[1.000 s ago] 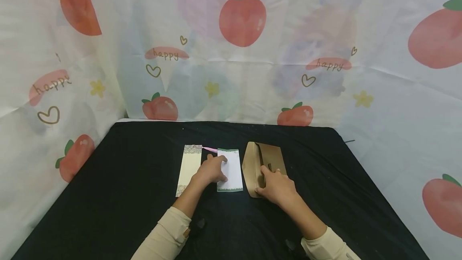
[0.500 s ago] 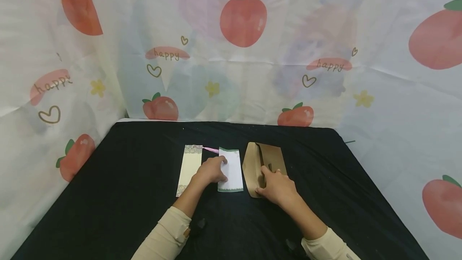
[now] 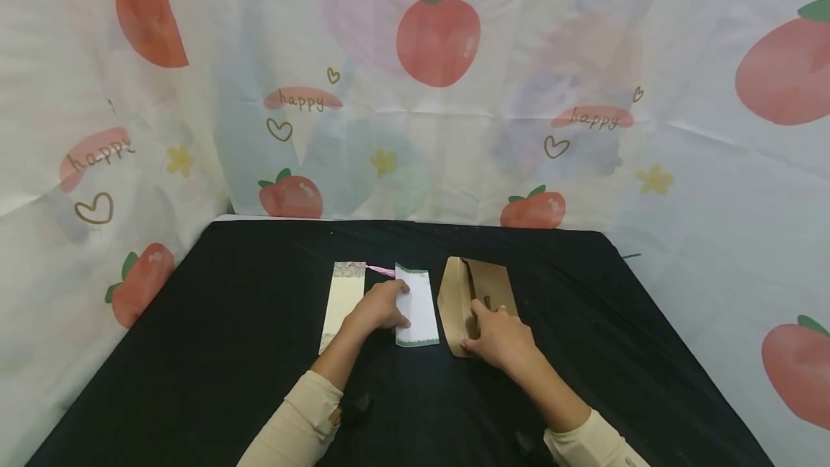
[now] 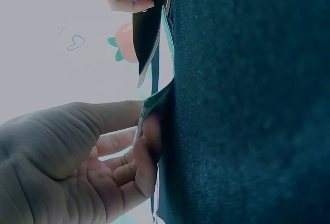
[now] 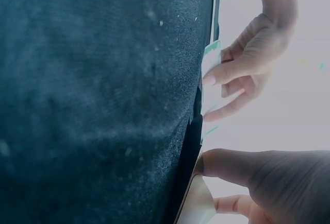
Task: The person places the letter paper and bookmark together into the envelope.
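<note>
My left hand (image 3: 381, 305) pinches the left edge of a white card with green borders (image 3: 420, 312). In the left wrist view the thumb lies on one face of this card (image 4: 166, 59) and fingers are behind it; the edge is bent off the cloth. My right hand (image 3: 502, 336) holds a brown paper envelope (image 3: 454, 298) with its flap folded out to the left. The thumb is on the flap and the index finger at the dark opening; some fingers are hidden. Left of the white card lies a cream card with a patterned top (image 3: 345, 290), partly behind my left hand.
A pink ribbon or tassel (image 3: 381, 270) spans from the cream card to the white card. Black cloth (image 3: 194, 352) covers the table. Printed fabric (image 3: 363, 34) hangs around the back and sides.
The left edge of the white card has risen a little and its top corner has shifted slightly right. Both hands stay almost in place on the card and envelope.
</note>
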